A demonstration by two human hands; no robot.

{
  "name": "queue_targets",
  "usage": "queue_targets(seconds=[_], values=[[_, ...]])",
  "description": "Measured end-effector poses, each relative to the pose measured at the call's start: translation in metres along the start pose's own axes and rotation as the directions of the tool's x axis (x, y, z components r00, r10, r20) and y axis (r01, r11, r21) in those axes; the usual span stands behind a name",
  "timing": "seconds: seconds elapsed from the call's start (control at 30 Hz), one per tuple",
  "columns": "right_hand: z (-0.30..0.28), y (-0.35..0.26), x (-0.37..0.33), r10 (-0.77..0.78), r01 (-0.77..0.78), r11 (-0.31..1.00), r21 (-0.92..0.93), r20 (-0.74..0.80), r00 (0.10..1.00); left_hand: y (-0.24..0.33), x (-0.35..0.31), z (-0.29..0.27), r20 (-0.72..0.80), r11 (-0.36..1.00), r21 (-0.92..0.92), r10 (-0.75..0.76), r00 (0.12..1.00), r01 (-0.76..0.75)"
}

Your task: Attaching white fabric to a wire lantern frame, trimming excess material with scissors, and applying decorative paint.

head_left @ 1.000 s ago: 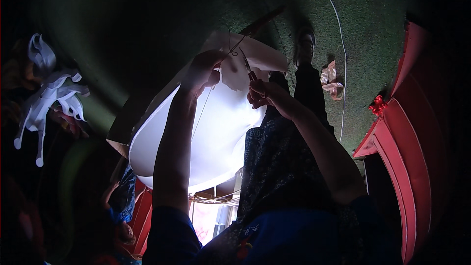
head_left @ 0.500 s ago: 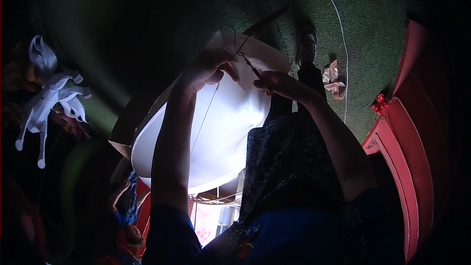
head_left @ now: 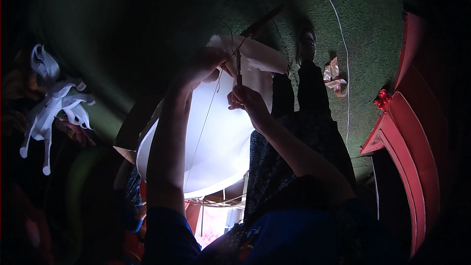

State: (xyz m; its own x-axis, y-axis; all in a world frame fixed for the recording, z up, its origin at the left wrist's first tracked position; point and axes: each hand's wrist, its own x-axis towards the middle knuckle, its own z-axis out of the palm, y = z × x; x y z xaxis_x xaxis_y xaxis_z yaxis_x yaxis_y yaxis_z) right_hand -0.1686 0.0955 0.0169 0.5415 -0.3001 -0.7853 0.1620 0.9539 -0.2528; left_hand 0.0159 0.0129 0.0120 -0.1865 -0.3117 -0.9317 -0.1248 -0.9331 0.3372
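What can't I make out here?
Head view: what the left hand holds; its fingers and shadow hide it.
Head view: whether the slim dark tool in the right hand is shut on the thin dark strand; too small, dim.
Head view: most of the blue-sleeved co-worker; darkness and the left forearm hide them.

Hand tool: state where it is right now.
In the head view, the hand tool is just above the picture's centre, gripped in the right hand, with the left hand close on its left and the white sheet behind it.

Both forearms [head_left: 168, 162] outstretched — left hand [head_left: 208, 65] pinching, right hand [head_left: 247, 101] curled.
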Motion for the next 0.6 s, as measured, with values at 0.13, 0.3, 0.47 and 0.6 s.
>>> queue_targets(seconds=[0.13,0.3,0.47,0.6], values=[[0.027,0.007,0.006,-0.037,0.052,0.984,0.172,-0.092,0.995,0.000,0.002,-0.004,0.007,0.998,0.024,-0.052,0.999,0.051],[0.042,0.003,0.014,-0.048,0.068,0.983,0.168,-0.121,0.991,0.017,0.000,0.001,-0.032,0.999,-0.034,-0.011,0.999,0.010],[0.042,0.004,0.015,-0.061,0.079,0.983,0.165,-0.108,0.992,0.015,0.008,0.002,-0.088,0.997,0.071,0.003,0.996,0.003],[0.044,0.005,0.014,-0.065,0.080,0.979,0.190,-0.081,0.995,0.006,0.012,-0.002,-0.076,0.997,0.015,0.074,0.994,-0.073]])
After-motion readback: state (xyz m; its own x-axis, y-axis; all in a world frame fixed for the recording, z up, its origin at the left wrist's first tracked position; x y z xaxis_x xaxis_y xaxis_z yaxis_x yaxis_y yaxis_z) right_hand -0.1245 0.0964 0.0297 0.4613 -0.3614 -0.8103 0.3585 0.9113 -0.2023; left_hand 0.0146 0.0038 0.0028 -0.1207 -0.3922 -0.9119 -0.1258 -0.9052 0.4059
